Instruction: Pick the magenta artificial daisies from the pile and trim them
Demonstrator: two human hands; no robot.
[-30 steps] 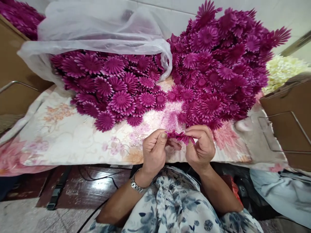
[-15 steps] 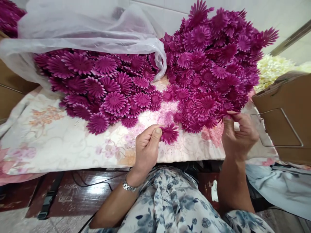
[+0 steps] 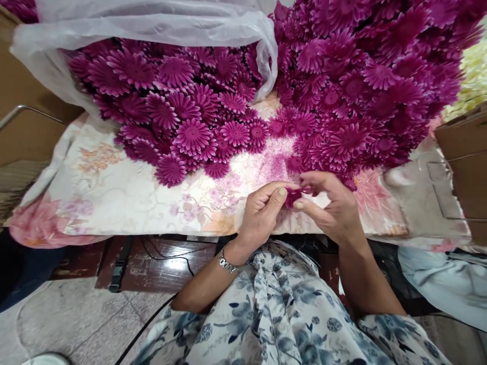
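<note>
Near the front edge of the cloth-covered table, my left hand pinches a small purple artificial flower between thumb and forefinger. My right hand meets it from the other side, its thumb and curled fingers closed around the flower's right edge; the fingertips are slightly blurred. Much of the flower is hidden by the fingers, and I cannot tell whether several petal layers are there. Behind my hands lies a large heap of purple flowers on the right. More purple flower heads spill out at the left.
A translucent plastic bag lies open over the left heap. Cardboard boxes flank the table at both sides. Cream flowers show at the far right. Purple specks dust the floral tablecloth between the heaps.
My right hand has come from the right heap inward to the flower in my left hand. The camera view has shifted, tilting downward.
</note>
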